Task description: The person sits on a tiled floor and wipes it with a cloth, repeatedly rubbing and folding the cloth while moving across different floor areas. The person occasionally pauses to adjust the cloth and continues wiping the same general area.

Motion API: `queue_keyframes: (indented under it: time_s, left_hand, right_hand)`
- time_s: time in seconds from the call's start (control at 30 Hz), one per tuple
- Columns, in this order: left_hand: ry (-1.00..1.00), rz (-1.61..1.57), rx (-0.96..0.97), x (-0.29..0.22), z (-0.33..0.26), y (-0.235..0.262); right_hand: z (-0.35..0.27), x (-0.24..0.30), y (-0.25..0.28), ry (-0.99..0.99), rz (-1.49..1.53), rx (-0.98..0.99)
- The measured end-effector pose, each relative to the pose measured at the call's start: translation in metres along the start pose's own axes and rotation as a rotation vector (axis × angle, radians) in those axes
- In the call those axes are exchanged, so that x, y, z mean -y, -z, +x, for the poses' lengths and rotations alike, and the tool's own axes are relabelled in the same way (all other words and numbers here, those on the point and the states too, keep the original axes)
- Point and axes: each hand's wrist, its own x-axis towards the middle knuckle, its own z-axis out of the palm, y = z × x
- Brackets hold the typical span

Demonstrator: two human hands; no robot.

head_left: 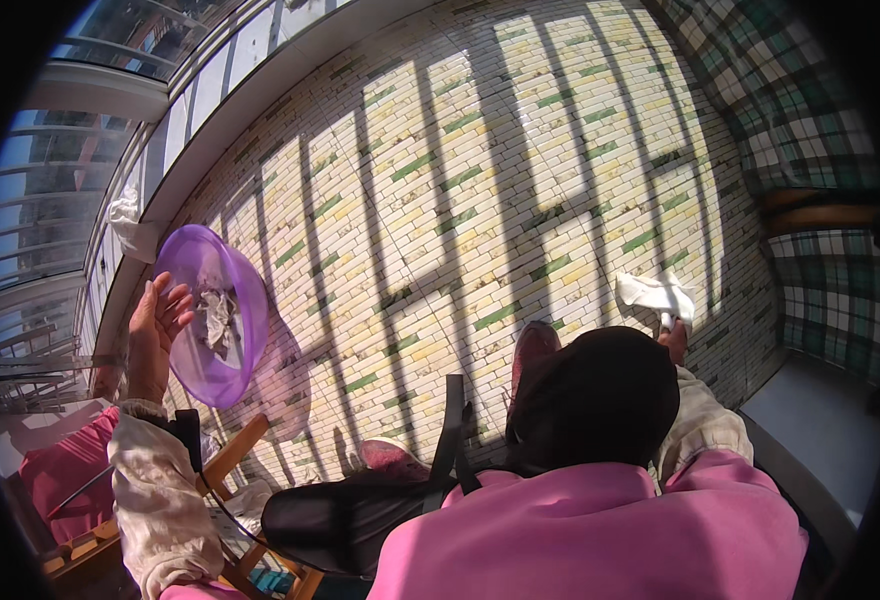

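Observation:
My left hand (156,322) is raised at the left and holds a translucent purple plastic basin (222,310) by its rim, tilted on its side. Crumpled whitish scraps (216,318) lie inside the basin. My right hand (674,338) reaches down at the right and grips a white cloth (652,296) against the tiled floor (460,200). My dark trouser knee hides most of that hand.
A low glazed railing (110,200) curves along the left, with a white rag (126,226) on its ledge. A wooden chair frame (240,455) stands at lower left. Plaid green cushions (810,130) sit at the right. My pink shoes (532,350) rest on the sunlit tiles.

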Motion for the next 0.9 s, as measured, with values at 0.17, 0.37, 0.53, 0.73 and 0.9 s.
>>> queue_keyframes:
  time_s: [0.17, 0.37, 0.53, 0.73, 0.9]
  left_hand:
    - [0.594, 0.14, -0.296, 0.092, -0.108, 0.099]
    - [0.808, 0.43, -0.283, 0.025, -0.132, 0.085]
    - [0.392, 0.303, -0.301, -0.022, -0.132, 0.067]
    - [0.549, 0.35, -0.289, -0.068, -0.148, 0.071]
    - [0.692, 0.429, -0.275, -0.14, -0.194, 0.093]
  right_hand:
    - [-0.089, -0.08, -0.026, -0.448, -0.542, -0.281]
    - [-0.082, -0.072, -0.025, -0.565, -0.594, -0.374]
    - [-0.084, -0.074, -0.024, -0.706, -0.634, -0.366]
    - [-0.081, -0.077, -0.027, -0.778, -0.599, -0.333]
    - [-0.08, -0.071, -0.02, -0.79, -0.562, -0.249]
